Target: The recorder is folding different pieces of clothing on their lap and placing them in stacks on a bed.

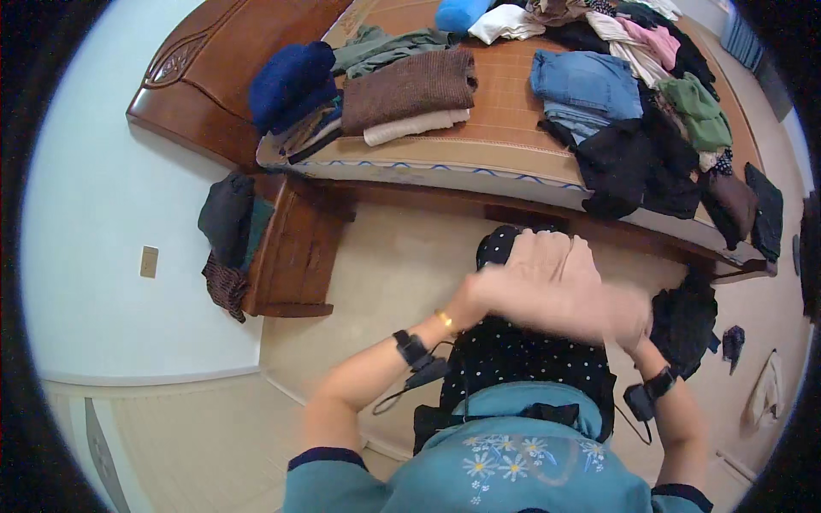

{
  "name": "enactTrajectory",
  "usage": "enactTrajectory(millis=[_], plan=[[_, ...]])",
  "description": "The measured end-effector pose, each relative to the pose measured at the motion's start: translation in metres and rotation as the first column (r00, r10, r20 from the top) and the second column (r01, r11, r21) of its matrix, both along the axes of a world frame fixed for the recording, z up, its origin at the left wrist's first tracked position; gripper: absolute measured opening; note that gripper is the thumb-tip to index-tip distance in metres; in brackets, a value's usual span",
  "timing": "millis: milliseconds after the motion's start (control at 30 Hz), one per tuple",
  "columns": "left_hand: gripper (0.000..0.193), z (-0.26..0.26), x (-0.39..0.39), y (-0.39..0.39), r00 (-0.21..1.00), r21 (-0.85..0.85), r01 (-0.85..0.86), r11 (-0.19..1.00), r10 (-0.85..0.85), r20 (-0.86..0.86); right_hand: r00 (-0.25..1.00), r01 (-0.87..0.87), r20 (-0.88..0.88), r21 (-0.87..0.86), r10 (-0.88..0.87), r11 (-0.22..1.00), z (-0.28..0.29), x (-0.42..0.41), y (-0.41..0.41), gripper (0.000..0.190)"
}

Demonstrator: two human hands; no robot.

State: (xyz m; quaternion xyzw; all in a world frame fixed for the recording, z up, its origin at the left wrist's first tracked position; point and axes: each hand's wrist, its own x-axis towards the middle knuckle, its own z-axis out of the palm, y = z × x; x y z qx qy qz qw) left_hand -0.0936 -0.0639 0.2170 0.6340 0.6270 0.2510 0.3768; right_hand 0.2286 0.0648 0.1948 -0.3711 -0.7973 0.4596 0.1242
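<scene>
A pale pink garment (551, 298), apparently knitted with ribbed parts, stretches between my two hands above my lap. It is blurred by motion. My left hand (476, 298) grips its left end, with a gold-coloured bracelet and a black strapped device on that arm. At the other end, my right hand (635, 333) has hold of the cloth, though its fingers are mostly hidden. Part of the garment hangs over the far side toward my knees. Under it lie my black polka-dot trousers (532, 359).
Ahead stands a bed (500, 122) bearing a folded brown knit (410, 86), folded jeans (587, 83) and heaped clothes (641, 38). Dark clothing covers a wooden nightstand (295, 250) at left. Black clothing (686, 320) lies on the floor at right.
</scene>
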Motion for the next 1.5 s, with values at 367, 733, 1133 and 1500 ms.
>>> enactTrajectory(millis=[367, 733, 1133, 1500], plan=[[0.042, -0.056, 0.000, 0.024, 0.764, -0.299, -0.494, 0.816, 0.572, 0.299, 0.897, 0.316, -0.041, -0.635, -0.440, 0.705, 0.014, -0.051, 0.018, 0.041], [0.032, -0.019, 0.032, -0.004, 0.493, -0.048, -0.840, 0.540, 0.797, 0.349, 0.861, 0.431, 0.079, -0.639, -0.503, 0.637, 0.004, -0.051, 0.027, 0.040], [0.064, -0.030, 0.089, 0.037, -0.459, -0.703, -0.164, 0.692, 0.578, 0.675, 0.919, 0.263, -0.024, -0.705, -0.393, 0.659, 0.007, -0.067, 0.016, 0.038], [0.046, -0.007, 0.014, -0.053, -0.491, -0.624, -0.459, 0.632, 0.405, 0.771, 0.996, -0.033, -0.080, -0.030, 0.030, 0.999, 0.052, -0.134, 0.026, 0.038]])
